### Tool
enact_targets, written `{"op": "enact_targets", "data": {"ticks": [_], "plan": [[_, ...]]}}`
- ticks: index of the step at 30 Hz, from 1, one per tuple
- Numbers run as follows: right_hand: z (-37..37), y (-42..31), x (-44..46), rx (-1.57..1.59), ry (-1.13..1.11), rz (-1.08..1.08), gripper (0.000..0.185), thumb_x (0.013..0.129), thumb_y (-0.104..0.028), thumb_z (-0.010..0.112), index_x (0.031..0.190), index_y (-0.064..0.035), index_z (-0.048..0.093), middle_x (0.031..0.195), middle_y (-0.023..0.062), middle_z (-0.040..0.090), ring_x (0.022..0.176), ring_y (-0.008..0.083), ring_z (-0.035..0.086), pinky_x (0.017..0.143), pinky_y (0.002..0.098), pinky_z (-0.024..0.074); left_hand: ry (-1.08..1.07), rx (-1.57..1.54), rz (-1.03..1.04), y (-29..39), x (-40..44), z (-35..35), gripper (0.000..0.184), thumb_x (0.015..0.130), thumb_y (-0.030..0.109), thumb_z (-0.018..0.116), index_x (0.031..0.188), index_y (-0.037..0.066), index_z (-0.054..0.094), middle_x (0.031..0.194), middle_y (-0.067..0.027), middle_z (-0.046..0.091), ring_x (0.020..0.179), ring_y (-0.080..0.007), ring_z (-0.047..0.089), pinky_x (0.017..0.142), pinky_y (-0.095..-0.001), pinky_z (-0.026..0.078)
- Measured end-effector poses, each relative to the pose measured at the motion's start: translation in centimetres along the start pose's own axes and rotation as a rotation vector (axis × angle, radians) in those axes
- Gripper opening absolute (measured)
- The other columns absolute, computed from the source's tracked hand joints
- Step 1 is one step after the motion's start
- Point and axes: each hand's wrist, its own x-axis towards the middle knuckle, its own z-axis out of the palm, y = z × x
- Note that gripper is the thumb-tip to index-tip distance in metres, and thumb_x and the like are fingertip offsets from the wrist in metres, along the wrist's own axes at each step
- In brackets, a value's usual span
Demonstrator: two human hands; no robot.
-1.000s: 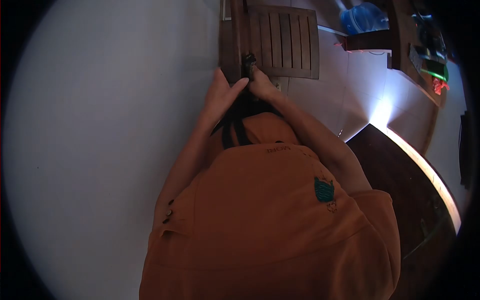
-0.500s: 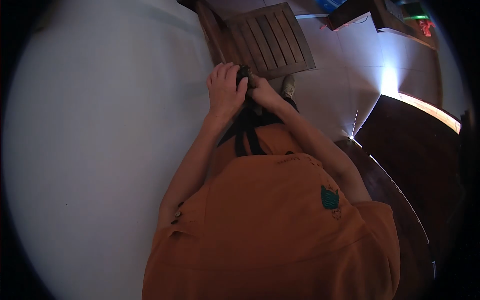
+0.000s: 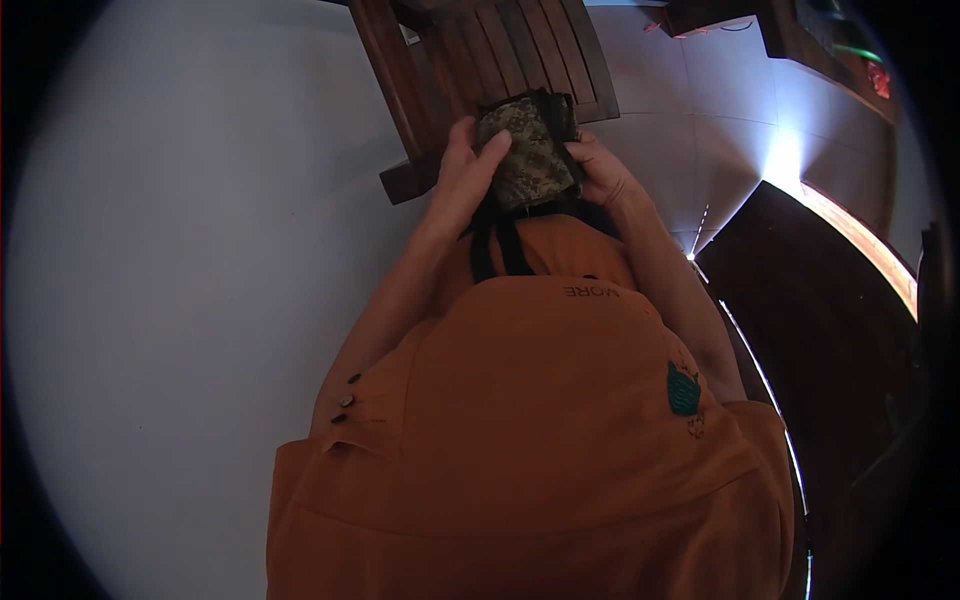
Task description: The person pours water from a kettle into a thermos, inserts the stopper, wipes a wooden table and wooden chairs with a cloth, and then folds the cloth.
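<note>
Between my two hands is a folded, camouflage-patterned cloth-like bundle point(image 3: 530, 155) with dark edges. My left hand point(image 3: 465, 175) grips its left side, with the thumb over the patterned face. On the right side, my right hand point(image 3: 602, 170) holds the dark edge between thumb and fingers. The bundle is just above my lap, in front of the orange apron point(image 3: 560, 400). Black straps point(image 3: 512, 247) hang below it.
A wooden slatted chair point(image 3: 500, 50) stands just beyond the bundle. A pale wall point(image 3: 200, 250) fills the left side. Dark wooden door point(image 3: 820, 330) on the right, with bright light at its edge. Wooden furniture point(image 3: 800, 45) stands at the upper right.
The bundle has turned so its broad patterned face shows, and my hands have moved apart to its two sides. The view has shifted, with the chair now nearer the upper left.
</note>
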Motion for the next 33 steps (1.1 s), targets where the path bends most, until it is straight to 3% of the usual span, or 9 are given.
{"op": "enact_targets", "data": {"ticks": [3, 8, 12, 14, 21, 23, 26, 29, 33], "plan": [[-0.5, -0.8, -0.1, -0.006, -0.023, 0.054, 0.033, 0.082, 0.002, 0.054, 0.115, 0.0037, 0.058, 0.107, 0.0098, 0.065, 0.091, 0.0195, 0.066, 0.081, 0.0332, 0.0551, -0.143, -0.340, -0.282, -0.9, 0.9, 0.0, 0.043, 0.092, 0.022, 0.059, 0.125, -0.003, 0.047, 0.122, -0.0129, 0.055, 0.110, -0.0193, 0.055, 0.094, -0.0336, 0.045], [1.5, -3.9, -0.2, 0.269, 0.010, 0.301, 0.041, 0.087, -0.014, 0.064, 0.123, 0.0012, 0.054, 0.117, 0.0110, 0.062, 0.100, 0.0205, 0.063, 0.089, 0.0333, 0.0520, -0.049, -0.303, -0.155, -2.4, 1.1, 0.6, 0.031, 0.092, 0.013, 0.057, 0.118, -0.002, 0.051, 0.113, -0.0097, 0.060, 0.102, -0.0168, 0.059, 0.089, -0.0309, 0.048], [0.4, -4.1, 0.6, 0.136, 0.032, 0.370, 0.048, 0.087, -0.025, 0.068, 0.125, -0.0009, 0.053, 0.117, 0.0101, 0.061, 0.102, 0.0205, 0.062, 0.093, 0.0336, 0.0492, 0.058, -0.155, -0.131, -3.5, 1.1, 1.0, 0.028, 0.091, 0.009, 0.056, 0.117, -0.002, 0.052, 0.108, -0.0079, 0.061, 0.097, -0.0151, 0.059, 0.082, -0.0294, 0.049], [-0.4, -3.9, 1.6, -0.362, 0.050, 0.402, 0.043, 0.087, -0.023, 0.065, 0.122, -0.0003, 0.055, 0.114, 0.0093, 0.062, 0.099, 0.0202, 0.062, 0.091, 0.0334, 0.0493, 0.074, -0.133, -0.164, -4.9, 1.7, 1.0, 0.030, 0.090, 0.011, 0.057, 0.116, -0.003, 0.052, 0.106, -0.0096, 0.062, 0.095, -0.0154, 0.059, 0.083, -0.0290, 0.048], [-7.2, -2.0, 5.3, -0.806, 0.282, 0.363, 0.026, 0.082, -0.011, 0.061, 0.102, 0.0031, 0.064, 0.090, 0.0075, 0.067, 0.080, 0.0171, 0.064, 0.071, 0.0306, 0.0510, 0.064, 0.067, -0.285, -8.0, 0.5, 1.3, 0.036, 0.093, 0.021, 0.056, 0.122, 0.001, 0.048, 0.099, -0.0058, 0.060, 0.087, -0.0126, 0.057, 0.075, -0.0273, 0.046], [-9.1, -2.8, 7.6, -1.208, 0.346, 0.116, 0.029, 0.080, -0.014, 0.059, 0.104, 0.0018, 0.063, 0.090, 0.0170, 0.068, 0.086, 0.0296, 0.066, 0.078, 0.0383, 0.0495, 0.045, 0.079, -0.284, -9.8, 0.6, 1.3, 0.036, 0.092, 0.021, 0.058, 0.120, 0.001, 0.050, 0.097, -0.0071, 0.061, 0.084, -0.0144, 0.058, 0.075, -0.0285, 0.047], [-9.0, -4.8, 11.5, -1.377, 0.440, 0.121, 0.033, 0.078, -0.016, 0.059, 0.107, -0.0002, 0.061, 0.091, 0.0227, 0.067, 0.090, 0.0391, 0.064, 0.080, 0.0412, 0.0493, 0.011, 0.087, -0.278, -11.9, 1.1, 1.2, 0.035, 0.090, 0.022, 0.060, 0.117, 0.001, 0.053, 0.093, -0.0077, 0.063, 0.081, -0.0157, 0.059, 0.074, -0.0296, 0.048], [-8.8, -3.3, 14.5, -1.829, 0.428, 0.071, 0.042, 0.078, -0.015, 0.059, 0.118, -0.0022, 0.054, 0.105, 0.0242, 0.064, 0.097, 0.0410, 0.061, 0.082, 0.0411, 0.0501, -0.016, 0.068, -0.288, -13.1, 1.9, 1.0, 0.033, 0.090, 0.022, 0.060, 0.116, 0.001, 0.054, 0.092, -0.0071, 0.063, 0.080, -0.0149, 0.059, 0.074, -0.0291, 0.048], [-10.7, 1.6, 16.4, -2.244, 0.047, 0.071, 0.069, 0.080, -0.022, 0.064, 0.141, -0.0123, 0.033, 0.142, 0.0189, 0.038, 0.124, 0.0368, 0.046, 0.093, 0.0463, 0.0450, -0.001, 0.072, -0.249, -13.6, 2.7, 0.7, 0.032, 0.091, 0.021, 0.059, 0.115, 0.001, 0.054, 0.095, -0.0084, 0.064, 0.081, -0.0153, 0.061, 0.074, -0.0289, 0.050]]}}
